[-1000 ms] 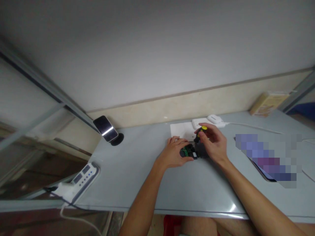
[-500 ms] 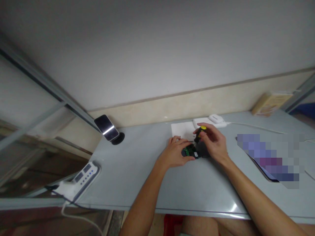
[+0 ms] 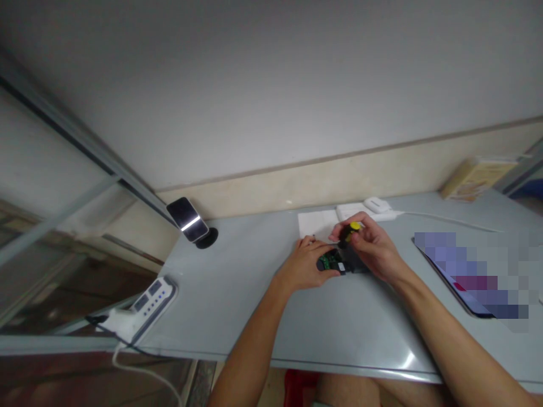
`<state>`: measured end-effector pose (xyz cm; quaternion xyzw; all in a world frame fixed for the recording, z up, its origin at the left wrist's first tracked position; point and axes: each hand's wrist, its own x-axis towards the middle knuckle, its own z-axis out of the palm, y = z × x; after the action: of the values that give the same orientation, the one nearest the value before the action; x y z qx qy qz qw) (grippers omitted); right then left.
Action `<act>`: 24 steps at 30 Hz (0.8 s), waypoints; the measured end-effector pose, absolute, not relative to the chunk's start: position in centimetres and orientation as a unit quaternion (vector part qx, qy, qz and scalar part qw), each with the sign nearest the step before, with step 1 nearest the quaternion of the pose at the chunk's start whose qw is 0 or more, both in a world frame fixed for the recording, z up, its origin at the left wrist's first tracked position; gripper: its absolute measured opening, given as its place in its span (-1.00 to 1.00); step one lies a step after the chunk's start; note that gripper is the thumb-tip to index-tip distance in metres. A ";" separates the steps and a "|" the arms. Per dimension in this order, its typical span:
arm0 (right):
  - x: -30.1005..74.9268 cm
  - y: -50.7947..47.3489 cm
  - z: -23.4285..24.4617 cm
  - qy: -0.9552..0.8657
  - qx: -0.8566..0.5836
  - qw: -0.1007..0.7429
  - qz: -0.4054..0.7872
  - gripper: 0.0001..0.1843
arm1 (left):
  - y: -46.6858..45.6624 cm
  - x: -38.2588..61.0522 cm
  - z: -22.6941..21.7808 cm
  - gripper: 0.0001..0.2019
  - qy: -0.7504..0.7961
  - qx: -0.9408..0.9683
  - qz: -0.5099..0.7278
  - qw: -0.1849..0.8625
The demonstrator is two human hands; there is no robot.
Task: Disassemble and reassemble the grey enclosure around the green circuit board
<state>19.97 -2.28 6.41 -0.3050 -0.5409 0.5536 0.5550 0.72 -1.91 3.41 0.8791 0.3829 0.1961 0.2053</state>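
Observation:
On the grey table (image 3: 237, 294), my left hand (image 3: 306, 264) grips a small green circuit board (image 3: 331, 261) in a dark casing, thumb along the near edge and fingers along the far one. My right hand (image 3: 375, 249) is closed on a screwdriver (image 3: 350, 230) with a black and yellow handle, tilted over the board's right side. Its tip is too small to make out. A dark flat part (image 3: 358, 263) lies beside the board, partly under my right hand. White paper (image 3: 314, 223) lies just behind my hands.
A white power strip (image 3: 386, 215) with a plug and cable sits at the back. A phone on a stand (image 3: 187, 219) and another power strip (image 3: 150, 305) stand left. To the right lie a large blurred-out screen (image 3: 462, 282) and a yellowish box (image 3: 477, 178).
My right hand and the screwdriver have shifted slightly, with the handle now tipped more toward me. The whole view has drifted a little. My left hand keeps its hold on the circuit board.

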 end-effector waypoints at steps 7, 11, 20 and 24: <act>18.7 -2.5 6.7 -0.506 -0.293 0.571 0.577 -0.53 | -1.9 0.7 3.1 -0.44 0.379 0.881 0.196 0.206; 18.6 -2.3 6.7 -0.510 -0.305 0.579 0.558 -0.56 | -1.8 0.8 3.0 -0.45 0.384 0.877 0.195 0.213; 18.9 -2.1 6.1 -0.523 -0.304 0.582 0.543 -0.63 | -1.7 0.8 2.8 -0.45 0.378 0.876 0.191 0.232; 18.6 -2.3 6.4 -0.515 -0.315 0.599 0.527 -0.60 | -1.7 0.8 2.7 -0.45 0.382 0.876 0.187 0.228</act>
<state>18.58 -2.26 6.38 -0.3146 -0.5150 0.5267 0.5987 0.82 -1.69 2.74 0.8758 0.3819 0.1872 0.2281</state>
